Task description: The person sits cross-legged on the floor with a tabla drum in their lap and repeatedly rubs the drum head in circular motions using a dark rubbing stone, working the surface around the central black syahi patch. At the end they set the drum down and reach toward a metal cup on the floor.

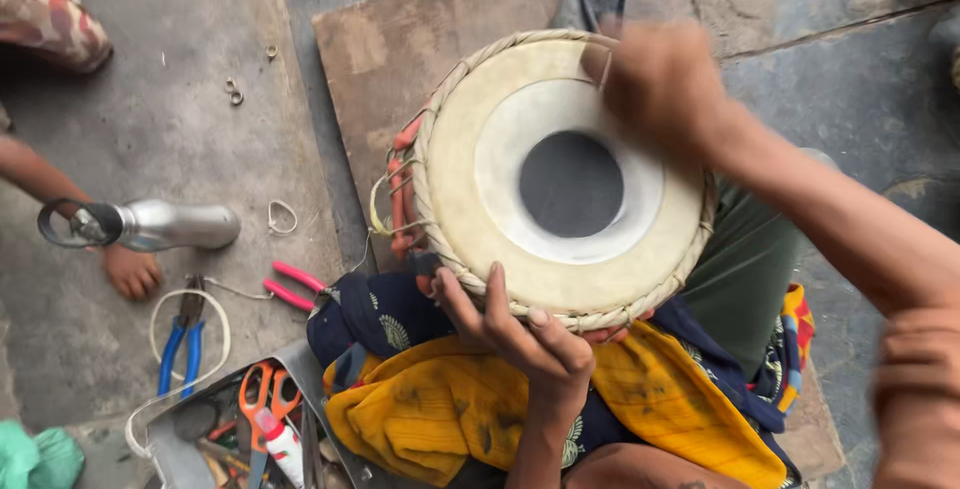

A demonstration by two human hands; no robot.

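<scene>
Cream-skinned drum point(560, 184) — one | left hand point(520, 334) gripping its rim | right hand point(655, 79) blurred — grip unclear | pliers point(182, 339): two

Soft even daylight; right hand point(655, 79) motion-blurred.

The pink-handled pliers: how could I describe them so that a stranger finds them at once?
Start from the round drum that the left hand steadies, and look left to the grey floor. The pink-handled pliers lie there beside the blue cloth. Their neighbours differ: blue-handled pliers and orange-handled scissors.
</scene>
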